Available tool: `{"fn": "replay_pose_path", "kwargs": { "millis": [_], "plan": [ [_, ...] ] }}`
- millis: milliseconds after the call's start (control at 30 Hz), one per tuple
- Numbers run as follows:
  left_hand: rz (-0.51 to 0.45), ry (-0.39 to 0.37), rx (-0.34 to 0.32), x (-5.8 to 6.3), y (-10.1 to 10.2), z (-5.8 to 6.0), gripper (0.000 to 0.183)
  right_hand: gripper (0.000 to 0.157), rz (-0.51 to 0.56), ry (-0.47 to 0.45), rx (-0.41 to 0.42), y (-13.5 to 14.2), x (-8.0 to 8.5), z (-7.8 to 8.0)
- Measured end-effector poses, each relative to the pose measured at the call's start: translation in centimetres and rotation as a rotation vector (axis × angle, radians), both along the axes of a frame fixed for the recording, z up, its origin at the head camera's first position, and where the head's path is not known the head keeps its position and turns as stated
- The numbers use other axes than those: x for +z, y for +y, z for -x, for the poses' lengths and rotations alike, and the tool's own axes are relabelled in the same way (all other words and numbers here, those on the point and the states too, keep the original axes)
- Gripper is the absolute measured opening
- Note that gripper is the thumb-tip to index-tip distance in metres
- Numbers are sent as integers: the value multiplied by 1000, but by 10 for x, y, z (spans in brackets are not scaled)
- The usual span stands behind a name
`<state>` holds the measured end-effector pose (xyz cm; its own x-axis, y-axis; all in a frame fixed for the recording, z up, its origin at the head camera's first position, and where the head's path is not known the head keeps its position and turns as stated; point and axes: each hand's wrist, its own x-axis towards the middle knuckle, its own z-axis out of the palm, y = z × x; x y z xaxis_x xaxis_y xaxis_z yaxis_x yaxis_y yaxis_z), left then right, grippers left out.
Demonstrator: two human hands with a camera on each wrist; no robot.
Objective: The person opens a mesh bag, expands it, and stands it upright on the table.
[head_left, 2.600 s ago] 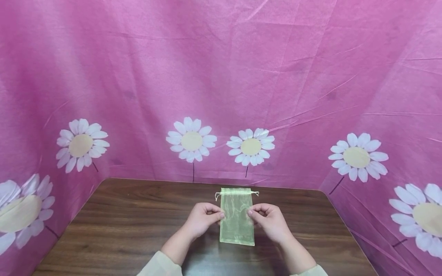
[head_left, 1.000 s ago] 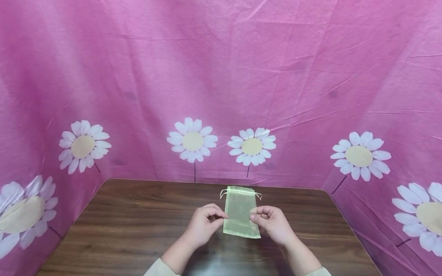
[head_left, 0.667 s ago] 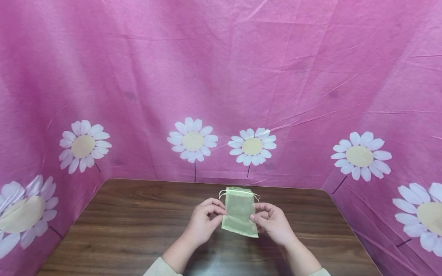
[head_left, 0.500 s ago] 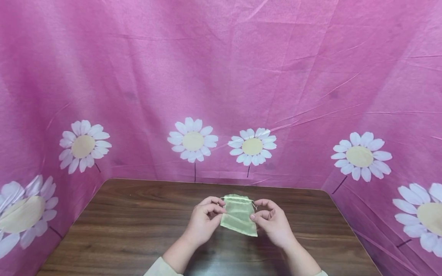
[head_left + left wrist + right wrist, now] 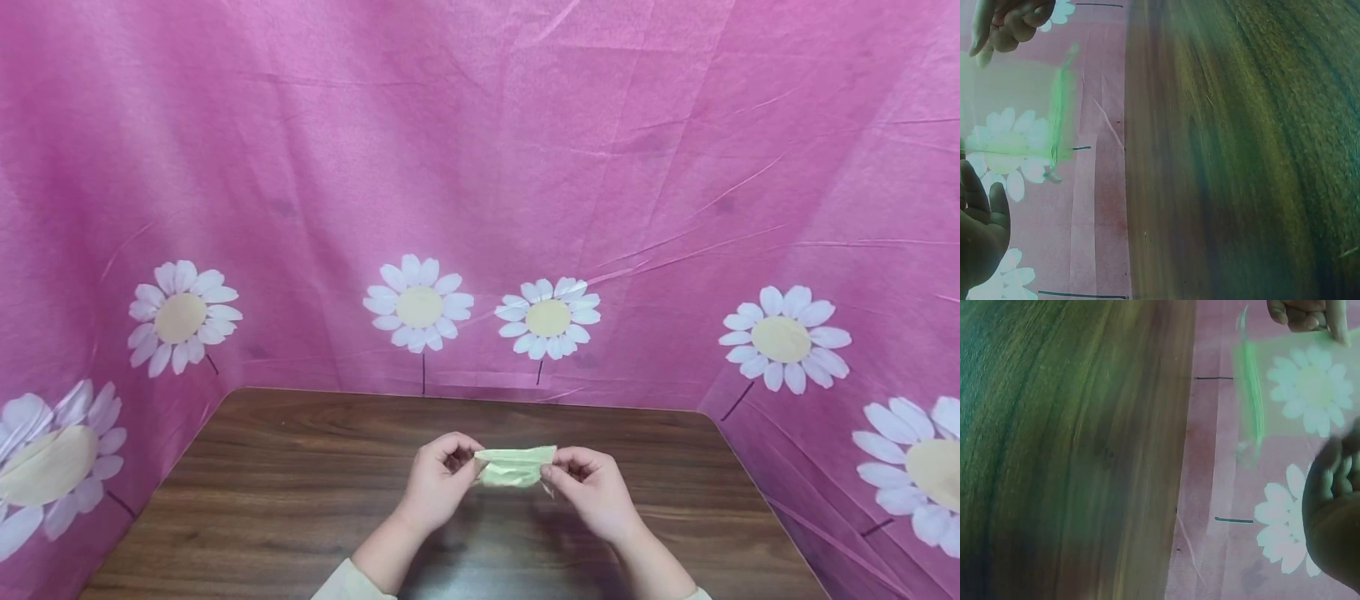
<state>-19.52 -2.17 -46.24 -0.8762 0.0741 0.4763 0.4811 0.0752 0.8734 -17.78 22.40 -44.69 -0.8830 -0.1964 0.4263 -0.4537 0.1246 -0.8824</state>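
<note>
Pinching, left fingers [image 5: 465, 442] and right fingers [image 5: 573, 457] hold a sheer, rectangular green pouch [image 5: 513, 468]

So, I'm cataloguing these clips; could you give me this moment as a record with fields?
Surface: brown wood-grain table
Item: sheer yellow-green drawstring bag
Bag position: held up off the table
Left hand: pinches the bag's left side
Right hand: pinches its right side
Backdrop: pink cloth with white flowers
</note>
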Motion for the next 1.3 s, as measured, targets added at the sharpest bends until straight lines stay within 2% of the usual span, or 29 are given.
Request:
{"fn": "replay_pose_path", "kwargs": {
  "millis": [100,233,400,633,867,1133,1300],
  "plan": [
    [-19,-3,-3,1,0,0,14,9,-33,105,-54,-3,1,1],
    [-34,39,-8,0,1,0,11,12,-35,151,-62,-4,1,2],
    [-40,68,-30,2,1,2,8,12,-42,143,-68,-4,1,3],
    [-27,30,-48,2,1,1,8,12,-9,132,-27,-5,3,3],
    [-67,101,-83,1,3,0,8,8,-6,101,-59,-6,2,1],
    [-46,103,-71,3,3,-1,10,8,44,77,-9,-6,4,-1],
    [-52,112,-96,1,2,-1,5,9,71,91,15,-8,5,-2]
  ]
}}
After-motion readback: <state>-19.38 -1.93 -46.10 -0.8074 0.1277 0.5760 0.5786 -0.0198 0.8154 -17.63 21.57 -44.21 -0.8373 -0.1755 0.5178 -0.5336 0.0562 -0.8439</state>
